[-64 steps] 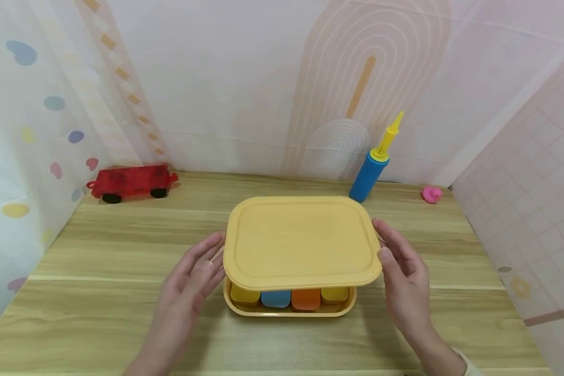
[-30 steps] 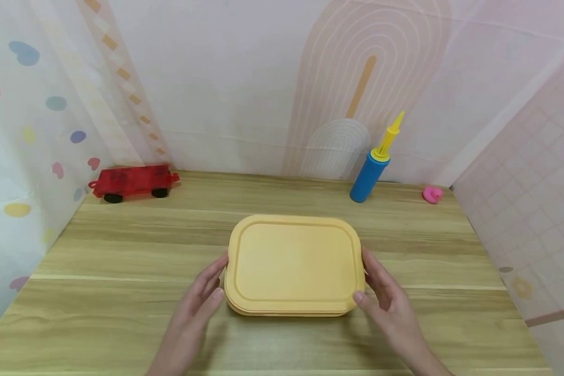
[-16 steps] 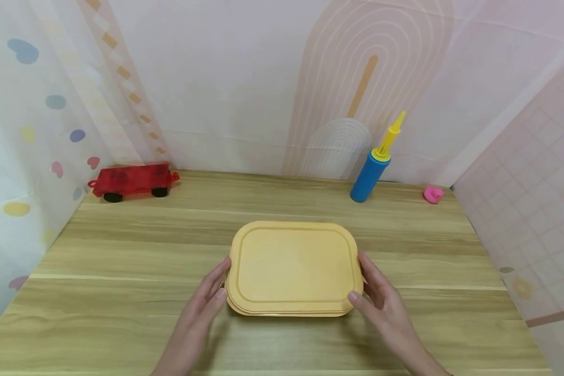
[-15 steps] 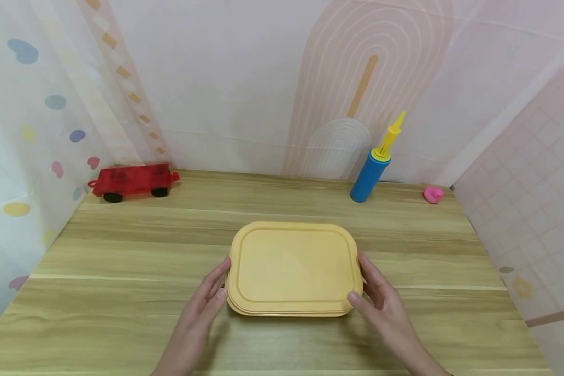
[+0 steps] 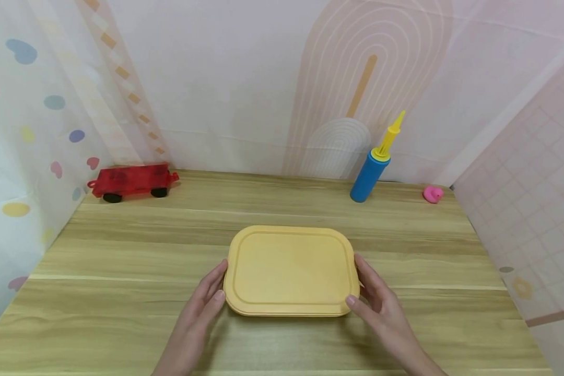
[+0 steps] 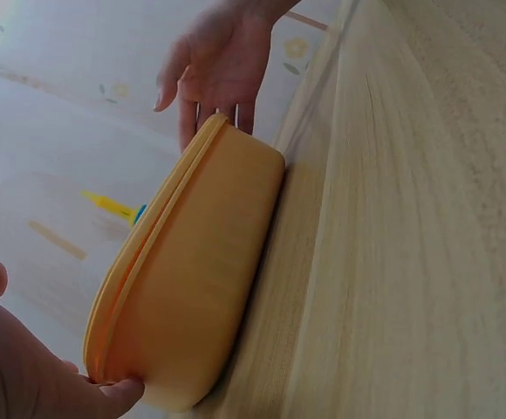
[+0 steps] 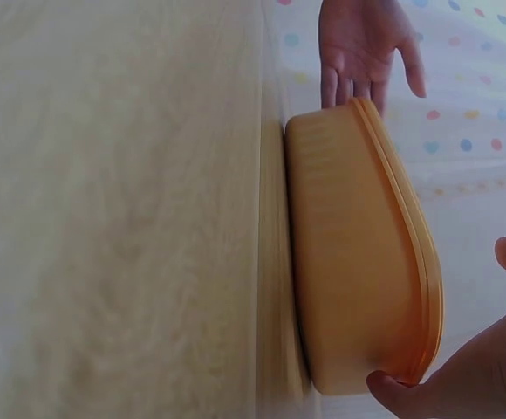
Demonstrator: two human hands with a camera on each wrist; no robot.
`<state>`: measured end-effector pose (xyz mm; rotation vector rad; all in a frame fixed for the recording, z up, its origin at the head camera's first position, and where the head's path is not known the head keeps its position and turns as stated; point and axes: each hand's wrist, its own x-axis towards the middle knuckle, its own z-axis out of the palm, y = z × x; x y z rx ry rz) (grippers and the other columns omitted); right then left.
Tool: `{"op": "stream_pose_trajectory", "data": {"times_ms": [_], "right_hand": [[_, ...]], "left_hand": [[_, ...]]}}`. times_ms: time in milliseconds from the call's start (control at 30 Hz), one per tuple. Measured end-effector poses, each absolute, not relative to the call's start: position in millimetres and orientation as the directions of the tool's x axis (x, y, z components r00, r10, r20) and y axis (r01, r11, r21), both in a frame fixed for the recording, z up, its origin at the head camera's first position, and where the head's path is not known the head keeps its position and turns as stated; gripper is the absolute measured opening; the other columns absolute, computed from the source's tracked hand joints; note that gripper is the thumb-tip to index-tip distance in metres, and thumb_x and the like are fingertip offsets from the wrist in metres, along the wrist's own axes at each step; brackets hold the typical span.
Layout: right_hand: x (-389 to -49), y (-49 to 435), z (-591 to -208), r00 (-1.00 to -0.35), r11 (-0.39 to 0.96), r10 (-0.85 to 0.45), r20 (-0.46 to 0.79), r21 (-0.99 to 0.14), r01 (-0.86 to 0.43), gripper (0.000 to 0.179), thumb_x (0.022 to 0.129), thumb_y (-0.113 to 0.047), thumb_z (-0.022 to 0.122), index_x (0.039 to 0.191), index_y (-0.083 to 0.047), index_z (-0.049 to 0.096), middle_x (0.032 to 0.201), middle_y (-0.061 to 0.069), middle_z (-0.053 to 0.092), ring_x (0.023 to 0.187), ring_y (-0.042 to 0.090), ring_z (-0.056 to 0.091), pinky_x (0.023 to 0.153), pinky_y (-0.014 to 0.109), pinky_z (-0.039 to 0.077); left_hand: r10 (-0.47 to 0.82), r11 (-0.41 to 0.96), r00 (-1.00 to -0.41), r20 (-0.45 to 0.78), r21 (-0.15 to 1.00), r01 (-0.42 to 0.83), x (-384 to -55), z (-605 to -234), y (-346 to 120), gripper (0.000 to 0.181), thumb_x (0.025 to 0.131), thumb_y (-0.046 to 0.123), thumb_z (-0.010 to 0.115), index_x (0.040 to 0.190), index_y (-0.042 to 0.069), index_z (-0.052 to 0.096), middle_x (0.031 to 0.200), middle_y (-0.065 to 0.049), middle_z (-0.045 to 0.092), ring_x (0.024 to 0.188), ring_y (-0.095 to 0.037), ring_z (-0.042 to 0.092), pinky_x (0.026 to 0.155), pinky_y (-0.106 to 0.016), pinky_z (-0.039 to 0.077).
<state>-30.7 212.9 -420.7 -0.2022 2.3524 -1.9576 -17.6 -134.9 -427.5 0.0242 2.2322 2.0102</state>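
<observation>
The yellow lid (image 5: 291,269) lies over the matching yellow plastic box (image 6: 205,253), hiding its contents. Both rest on the wooden table. At the box's left end is my left hand (image 5: 197,313), its fingers loosely extended and touching the side by the rim. In the left wrist view its thumb stands away from the lid. My right hand (image 5: 383,310) lies along the opposite end in much the same way. Seen from the right wrist, a fingertip (image 7: 388,388) meets the box just under the rim, with the thumb apart from it.
A red toy car base (image 5: 133,181) with black wheels stands at the table's back left. Toward the back right are an upright blue and yellow hand pump (image 5: 370,169) and a small pink toy duck (image 5: 433,195). Patterned cloth walls (image 5: 225,89) border the table.
The lid came down and toward me onto the box, covering the coloured blocks seen inside earlier. Both hands moved down with it. In the last half second it shifted slightly nearer.
</observation>
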Motion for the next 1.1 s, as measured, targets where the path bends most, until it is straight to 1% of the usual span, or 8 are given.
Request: {"op": "stream_pose_trajectory", "data": {"times_ms": [67,233,300,400,667,767,933,1100], "right_hand": [[-31,213,-421,-0.988,0.179,-0.153,0.029,-0.982,-0.056,0.073,0.109,-0.003,0.067,0.172,0.003,0.032,0.178,0.022,0.032,0.152,0.003,0.046,0.116,0.009,0.044],[-30,211,-421,-0.988,0.195,-0.156,0.018,-0.979,-0.049,0.075,0.108,-0.004,0.069,0.172,0.003,0.032,0.178,0.022,0.032,0.157,0.033,0.038,0.117,0.009,0.042],[-30,211,-421,-0.988,0.201,-0.157,0.008,-0.979,-0.040,0.075,0.108,-0.004,0.070,0.172,0.003,0.032,0.178,0.021,0.032,0.157,0.038,0.036,0.117,0.008,0.042],[-30,211,-421,-0.988,0.204,-0.157,-0.002,-0.978,-0.030,0.075,0.108,-0.005,0.070,0.173,0.002,0.032,0.179,0.021,0.032,0.158,0.039,0.036,0.117,0.009,0.041],[-29,211,-421,-0.987,0.210,-0.163,-0.004,-0.977,-0.031,0.076,0.108,-0.006,0.070,0.173,0.000,0.032,0.179,0.019,0.032,0.157,0.036,0.038,0.117,0.009,0.042],[-29,213,-422,-0.987,0.204,-0.163,0.004,-0.978,-0.038,0.074,0.108,-0.005,0.070,0.173,0.000,0.033,0.178,0.019,0.034,0.156,0.022,0.045,0.117,0.009,0.043],[-30,216,-423,-0.985,0.188,-0.170,0.035,-0.980,-0.067,0.072,0.108,-0.003,0.068,0.172,0.001,0.035,0.177,0.020,0.036,0.146,-0.005,0.050,0.116,0.010,0.045],[-33,223,-422,-0.988,0.217,-0.148,0.049,-0.973,-0.081,0.069,0.110,-0.003,0.066,0.172,0.001,0.035,0.175,0.023,0.037,0.146,-0.006,0.049,0.115,0.011,0.047]], "left_hand": [[0.093,0.108,-0.992,-0.090,0.991,-0.079,-17,-429,-135,0.056,0.120,0.028,0.049,0.173,0.015,0.037,0.180,-0.011,0.033,0.165,-0.027,0.030,0.116,-0.003,0.031],[0.073,0.098,-0.994,-0.085,0.992,-0.078,-17,-432,-135,0.056,0.119,0.025,0.052,0.172,0.014,0.039,0.178,-0.011,0.037,0.159,-0.020,0.037,0.116,-0.006,0.036],[0.069,0.092,-0.994,-0.083,0.993,-0.077,-17,-433,-134,0.056,0.119,0.025,0.053,0.172,0.014,0.040,0.178,-0.011,0.037,0.158,-0.019,0.039,0.115,-0.007,0.038],[0.069,0.092,-0.994,-0.088,0.992,-0.082,-16,-435,-134,0.057,0.118,0.024,0.054,0.172,0.015,0.039,0.179,-0.011,0.035,0.158,-0.020,0.039,0.114,-0.008,0.039],[0.085,0.125,-0.992,-0.091,0.989,-0.080,-16,-435,-134,0.060,0.118,0.025,0.055,0.174,0.015,0.036,0.180,-0.012,0.033,0.161,-0.031,0.037,0.116,-0.014,0.039],[0.089,0.138,-0.991,-0.100,0.987,-0.088,-16,-434,-135,0.060,0.118,0.027,0.055,0.174,0.016,0.036,0.180,-0.012,0.032,0.162,-0.035,0.037,0.115,-0.014,0.039],[0.093,0.186,-0.990,-0.103,0.979,-0.084,-17,-430,-138,0.060,0.118,0.030,0.055,0.174,0.019,0.037,0.178,-0.008,0.037,0.161,-0.029,0.039,0.114,-0.010,0.040],[0.092,0.270,-0.995,-0.045,0.963,-0.019,-24,-427,-145,0.060,0.118,0.027,0.058,0.173,0.016,0.038,0.174,-0.011,0.045,0.158,-0.036,0.046,0.111,-0.007,0.042]]}}
